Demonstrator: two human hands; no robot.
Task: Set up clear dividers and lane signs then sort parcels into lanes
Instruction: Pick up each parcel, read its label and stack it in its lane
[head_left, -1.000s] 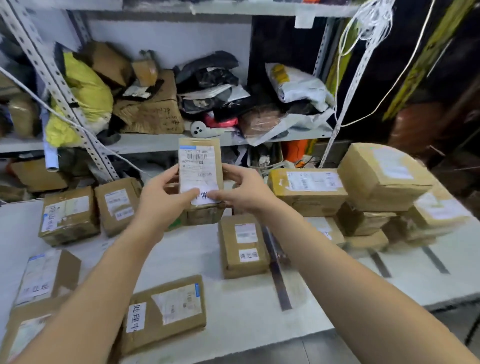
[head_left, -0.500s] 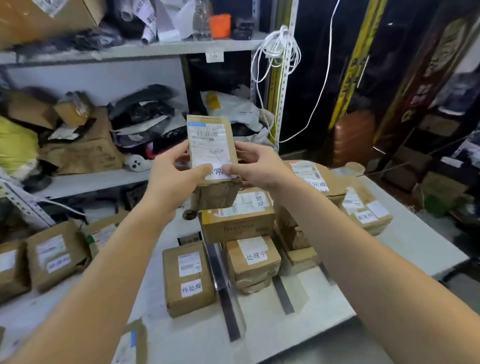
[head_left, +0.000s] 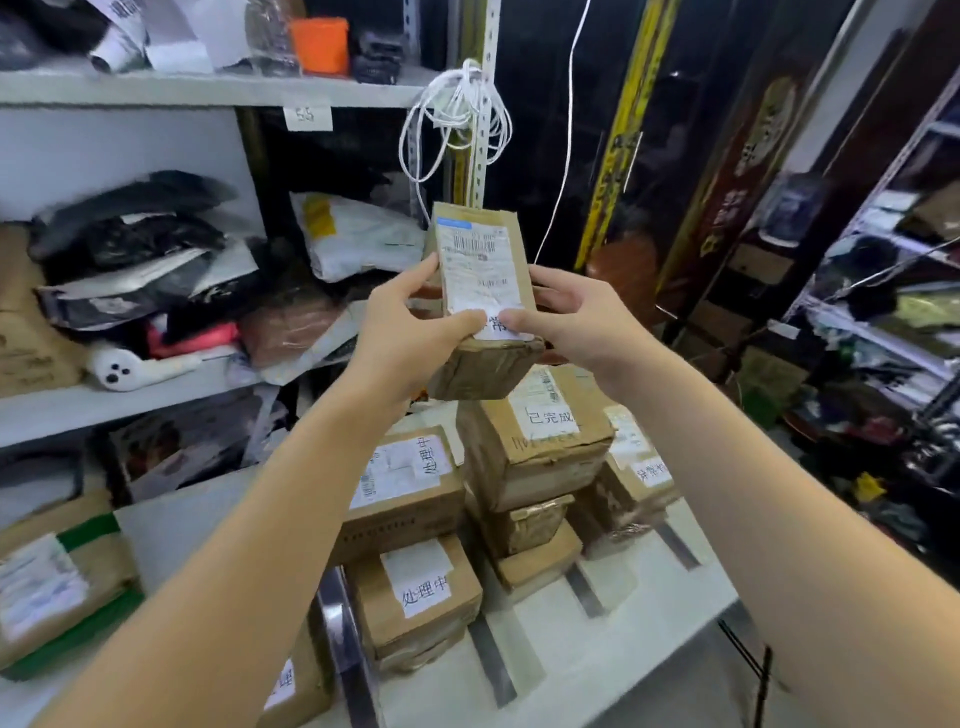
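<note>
Parcel (head_left: 480, 296) pinched upright between left hand (head_left: 410, 332) and right hand (head_left: 576, 317), thumbs pressed on its label. Labelled boxes (head_left: 540, 441) crowded the white table (head_left: 613, 644) beside cluttered shelves (head_left: 156, 85).

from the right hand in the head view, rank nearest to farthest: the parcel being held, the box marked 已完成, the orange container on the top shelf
1. Held parcel: gripped by the right hand and also the left hand, raised above the table.
2. Box marked 已完成: just below the hands, top of the stack.
3. Orange container: far up and to the left, on the top shelf.
</note>
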